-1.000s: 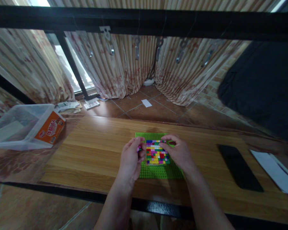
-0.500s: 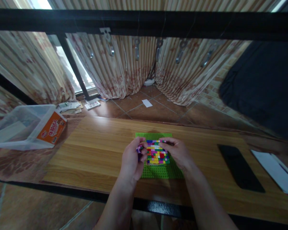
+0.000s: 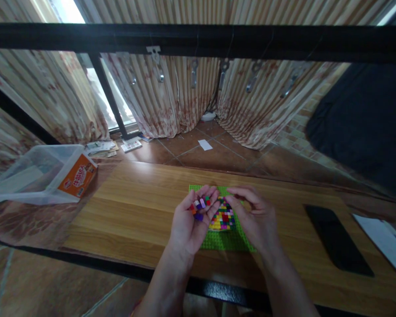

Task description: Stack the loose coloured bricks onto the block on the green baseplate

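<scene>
My left hand (image 3: 191,224) is turned palm up and cupped around several loose toy bricks (image 3: 203,203) in purple, pink, white, red, green and orange. Beside it, my right hand (image 3: 255,215) has thumb and forefinger close together in a pinch; whatever is between the tips is too small to make out. Under both hands lies a green studded baseplate (image 3: 227,243), bearing a block of multicoloured bricks (image 3: 222,220). The fingers of my left hand hide the left and upper parts of that block.
The wooden tabletop (image 3: 128,207) carries a black phone-like slab (image 3: 338,240) on the right, with white paper (image 3: 383,242) beyond it. At far left stands a clear plastic bin (image 3: 46,171) with an orange label. A black bar (image 3: 185,39) crosses above.
My left hand has turned over and opened out, exposing the loose bricks in its palm. My right hand has come off the block's top edge. The view has shifted slightly.
</scene>
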Available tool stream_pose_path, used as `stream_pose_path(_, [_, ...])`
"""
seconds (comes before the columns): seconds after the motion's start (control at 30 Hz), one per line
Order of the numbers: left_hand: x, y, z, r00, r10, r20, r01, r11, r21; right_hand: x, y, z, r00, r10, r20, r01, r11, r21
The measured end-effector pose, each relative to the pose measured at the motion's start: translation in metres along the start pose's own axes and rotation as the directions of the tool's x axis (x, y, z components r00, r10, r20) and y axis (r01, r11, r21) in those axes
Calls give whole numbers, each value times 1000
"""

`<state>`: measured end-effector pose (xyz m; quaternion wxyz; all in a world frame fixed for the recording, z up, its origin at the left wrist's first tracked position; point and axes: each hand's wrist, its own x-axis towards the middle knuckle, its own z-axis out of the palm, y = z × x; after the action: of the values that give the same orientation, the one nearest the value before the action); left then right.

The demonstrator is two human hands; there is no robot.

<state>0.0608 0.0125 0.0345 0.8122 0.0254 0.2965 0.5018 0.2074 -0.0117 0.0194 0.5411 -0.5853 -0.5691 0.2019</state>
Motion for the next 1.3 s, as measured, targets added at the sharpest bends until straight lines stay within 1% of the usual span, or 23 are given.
stream_pose_path(0.1, [0, -2, 0, 1000, -14, 17, 14, 1000, 16, -4, -15, 6, 983, -82, 167, 94, 993, -69])
stream_pose_path(0.13, [0, -3, 0, 1000, -18, 19, 17, 1000, 19, -5, -16, 9, 976, -88, 201, 109, 989, -99])
stream_pose_path(0.2, [-1, -5, 0, 999, -27, 28, 27, 999, 22, -6, -15, 13, 971, -85, 223, 119, 982, -144])
stream_pose_path(0.27, [-1, -6, 1, 999, -32, 36, 31, 999, 23, -7, -11, 15, 972, -83, 218, 117, 983, -145])
stream_pose_path(0.37, [0, -6, 1, 998, -41, 42, 40, 999, 28, -8, -5, 15, 975, -85, 203, 105, 991, -86])
stream_pose_path(0.47, [1, -6, 0, 999, -38, 10, 38, 999, 32, -8, -5, 13, 985, -30, 168, 32, 999, -12])
stream_pose_path(0.53, [1, -7, -2, 999, -3, -42, 6, 998, 67, -9, -6, 11, 990, 25, 141, -29, 999, 28])
stream_pose_path(0.6, [1, -8, -5, 997, 58, -51, -49, 986, 156, -9, -7, 10, 991, 67, 119, -73, 996, 54])
stream_pose_path(0.73, [-1, -13, -7, 991, 104, 79, -126, 914, 385, -10, -7, 9, 988, 101, 116, -109, 992, 64])
stream_pose_path(0.8, [-1, -15, -7, 985, 134, 110, -170, 875, 454, -10, -6, 10, 986, 114, 122, -123, 990, 70])
stream_pose_path(0.9, [0, -17, -7, 974, 197, 114, -227, 843, 488, -10, -4, 11, 981, 168, 93, -180, 974, 135])
stream_pose_path(0.97, [1, -18, -6, 972, 203, 116, -234, 840, 489, -10, -5, 13, 972, 224, 66, -233, 952, 199])
stream_pose_path(1.1, [2, -19, -8, 967, 216, 135, -255, 823, 507, -10, -10, 16, 947, 307, 95, -321, 915, 245])
stream_pose_path(1.3, [5, -22, -15, 944, 264, 196, -329, 746, 578, -11, -15, 18, 942, 328, 71, -335, 908, 252])
